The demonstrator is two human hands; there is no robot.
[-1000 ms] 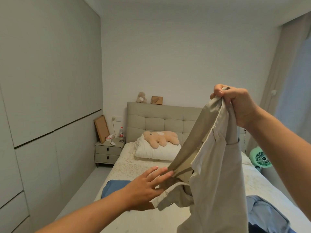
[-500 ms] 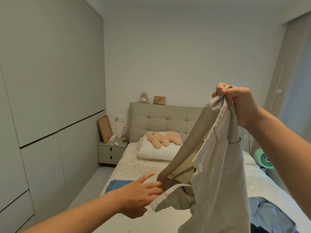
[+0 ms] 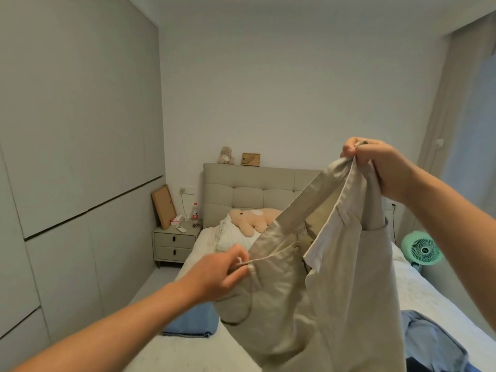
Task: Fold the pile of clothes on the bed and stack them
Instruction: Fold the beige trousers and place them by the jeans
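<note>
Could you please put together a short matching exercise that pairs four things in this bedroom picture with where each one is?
Things:
1. beige trousers
2. folded blue garment
3. plush bear
4. green fan

Places:
A. on the pillow by the headboard
B. beside the bed's right side
C. held up in both hands
D. flat on the bed near its left edge

Pairs: 1-C, 2-D, 3-A, 4-B

free: bare bed [image 3: 166, 350] strip bottom-left, below left arm | blocked centre: held trousers [image 3: 308, 304] hang over the bed, hiding its middle | left: folded blue cloth [image 3: 192, 322] near edge | right: crumpled blue garment [image 3: 429, 342] | far: pillow [image 3: 230, 238], plush [image 3: 251, 220] at headboard
</note>
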